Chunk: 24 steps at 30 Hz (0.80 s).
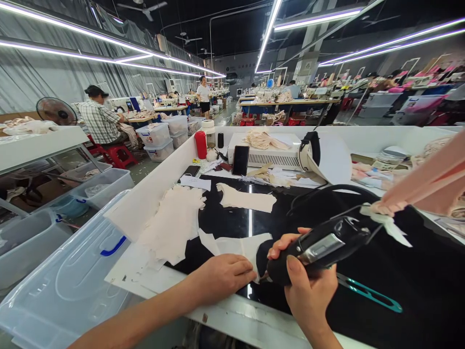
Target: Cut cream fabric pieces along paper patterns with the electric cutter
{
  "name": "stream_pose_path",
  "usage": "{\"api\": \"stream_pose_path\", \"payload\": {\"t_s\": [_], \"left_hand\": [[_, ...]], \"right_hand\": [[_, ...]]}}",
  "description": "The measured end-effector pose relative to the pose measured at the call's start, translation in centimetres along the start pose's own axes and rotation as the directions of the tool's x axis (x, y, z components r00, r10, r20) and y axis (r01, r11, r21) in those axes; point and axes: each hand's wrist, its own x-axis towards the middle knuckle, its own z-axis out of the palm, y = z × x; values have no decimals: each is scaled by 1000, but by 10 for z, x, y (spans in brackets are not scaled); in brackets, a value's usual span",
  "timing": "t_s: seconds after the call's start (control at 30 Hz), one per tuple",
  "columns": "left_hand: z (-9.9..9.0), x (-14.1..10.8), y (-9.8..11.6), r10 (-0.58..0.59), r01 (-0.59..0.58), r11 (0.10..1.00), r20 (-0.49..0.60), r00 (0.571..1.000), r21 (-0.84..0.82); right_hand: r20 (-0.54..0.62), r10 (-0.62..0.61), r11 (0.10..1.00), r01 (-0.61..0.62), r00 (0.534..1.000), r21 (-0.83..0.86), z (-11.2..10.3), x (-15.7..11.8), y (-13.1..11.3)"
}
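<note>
My right hand (308,286) is wrapped round a black electric hand tool (327,247) with a silver plate on its side and a cord. The tool's dark head is low over the near edge of a white piece (240,246), which could be cloth or paper. My left hand (227,277) rests flat on that piece, its fingers close to the tool head. The exact point where the tool meets the piece is hidden. Left of it is a pile of cream cloth pieces (176,220). Farther back lies a single cream cloth piece (247,198).
On the black tabletop (363,329), a teal-handled tool (378,293) lies to the right. Pink cloth (428,179) hangs tied near the tool's rear. At the back stand a phone (240,160), a red cup (200,144) and a white box (269,154). A lidded plastic bin (72,266) flanks the table.
</note>
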Motion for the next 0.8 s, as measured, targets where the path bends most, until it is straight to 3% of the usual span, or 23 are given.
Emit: {"api": "stream_pose_path", "payload": {"t_s": [0.2,0.37,0.8], "left_hand": [[6,-3,-1,-19,19,1000,50,999,8],[16,-3,-6,26,-27,998,10,1000,52],[17,-3,-4,17,-16,998,-23,1000,58]], "right_hand": [[-43,40,999,-40,998,-11,0,-3,0],[-154,133,990,-137,979,-16,5,-7,-1],[-174,149,988,-154,973,-15,9,-6,-2]]}}
